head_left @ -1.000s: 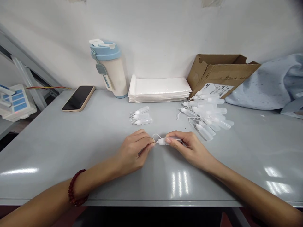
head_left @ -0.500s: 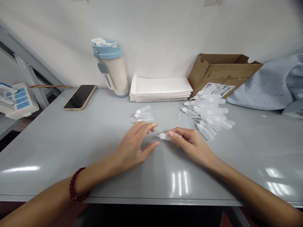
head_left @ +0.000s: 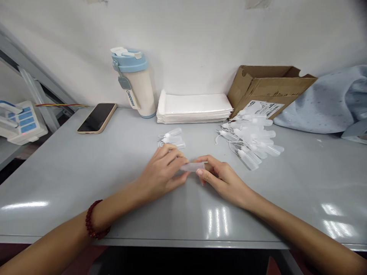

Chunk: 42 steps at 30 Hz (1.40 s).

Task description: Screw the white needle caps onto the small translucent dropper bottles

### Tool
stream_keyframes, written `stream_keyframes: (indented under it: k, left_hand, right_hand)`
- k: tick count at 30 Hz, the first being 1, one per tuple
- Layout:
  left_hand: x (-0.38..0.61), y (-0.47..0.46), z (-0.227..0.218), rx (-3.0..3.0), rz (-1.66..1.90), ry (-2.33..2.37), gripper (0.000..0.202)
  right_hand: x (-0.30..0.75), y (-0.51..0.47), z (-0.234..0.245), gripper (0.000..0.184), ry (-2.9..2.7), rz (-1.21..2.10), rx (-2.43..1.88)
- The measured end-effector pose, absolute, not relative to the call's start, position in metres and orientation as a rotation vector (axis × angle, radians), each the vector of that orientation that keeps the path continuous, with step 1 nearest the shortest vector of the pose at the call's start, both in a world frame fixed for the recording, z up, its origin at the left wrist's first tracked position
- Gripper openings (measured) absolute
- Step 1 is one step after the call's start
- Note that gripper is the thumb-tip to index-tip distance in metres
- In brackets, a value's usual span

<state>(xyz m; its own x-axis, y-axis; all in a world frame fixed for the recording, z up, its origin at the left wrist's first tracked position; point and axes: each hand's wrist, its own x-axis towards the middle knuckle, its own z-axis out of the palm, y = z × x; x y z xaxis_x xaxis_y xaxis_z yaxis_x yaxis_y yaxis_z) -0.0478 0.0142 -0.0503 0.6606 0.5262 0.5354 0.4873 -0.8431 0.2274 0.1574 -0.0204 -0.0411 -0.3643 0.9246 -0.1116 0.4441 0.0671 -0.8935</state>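
A dark-screened phone (head_left: 97,118) lies left of a blue-lidded tumbler (head_left: 142,89), pale blue fabric (head_left: 321,105) far right.

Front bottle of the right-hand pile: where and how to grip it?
Probably pinch the front bottle across its sides near the base, coming from the near right. It lies on its side, base jutting from the pile that way, cap end pointing far left.

Glossy grey table (head_left: 69,183); phone (head_left: 96,118) screen up near back-left corner; blue-lidded tumbler (head_left: 142,91) upright at back edge; stack of white envelopes (head_left: 196,105) along middle of back edge; open cardboard box (head_left: 275,88) just beside it, same edge; pale blue cloth (head_left: 318,105) toward back-right corner; heap of small translucent bottles (head_left: 248,158) in front of box; three more small bottles (head_left: 173,132) grouped, back half, near stack
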Motion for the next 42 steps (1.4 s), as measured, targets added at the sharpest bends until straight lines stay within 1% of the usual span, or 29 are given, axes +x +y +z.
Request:
stream_keyframes:
  k: [6, 12, 15, 20, 23, 26, 29, 34, 37, 42]
  left_hand:
    - [-0.064, 0.034, -0.051, 2.941, 0.73, 1.086, 0.005]
    - [-0.065, 0.037, -0.054, 3.049, 0.669, 1.186, 0.011]
    - [-0.065, 0.037, -0.054, 3.065, 0.687, 1.21, 0.012]
    - [-0.066, 0.037, -0.054, 3.06, 0.708, 1.265, 0.014]
    - [-0.066, 0.037, -0.054, 3.022, 0.695, 1.279, 0.017]
    - [-0.066, 0.036, -0.054, 2.994, 0.696, 1.28, 0.019]
    - [-0.065, 0.035, -0.053, 2.987, 0.7, 1.292, 0.02]
    - [-0.064, 0.034, -0.052, 2.973, 0.707, 1.312, 0.021]
    - [-0.063, 0.033, -0.052, 2.962, 0.691, 1.304, 0.022]
    - [-0.062, 0.033, -0.053, 2.959, 0.694, 1.288, 0.022]
  right_hand:
    - [0.172, -0.012, -0.034, 0.037, -1.792, 1.019, -1.451]
    - [0.191, -0.005, -0.024, 0.033, -1.653, 0.749, -1.524]
    - [0.201, 0.0, -0.022, 0.028, -1.618, 0.574, -1.552]
    - [0.224, 0.012, -0.02, 0.01, -1.674, 0.019, -1.632]
    - [0.24, 0.018, -0.016, 0.004, -1.706, -0.162, -1.677]
    - [0.252, 0.02, -0.011, 0.004, -1.699, -0.189, -1.748]
    - [0.259, 0.017, -0.005, 0.003, -1.752, -0.132, -1.858]
    - [0.269, 0.012, -0.001, 0.022, -1.925, -0.001, -1.965]
    - [0.277, 0.011, -0.001, 0.029, -1.947, 0.047, -2.06]
    - [0.285, 0.011, 0.0, 0.031, -1.932, 0.094, -2.139]
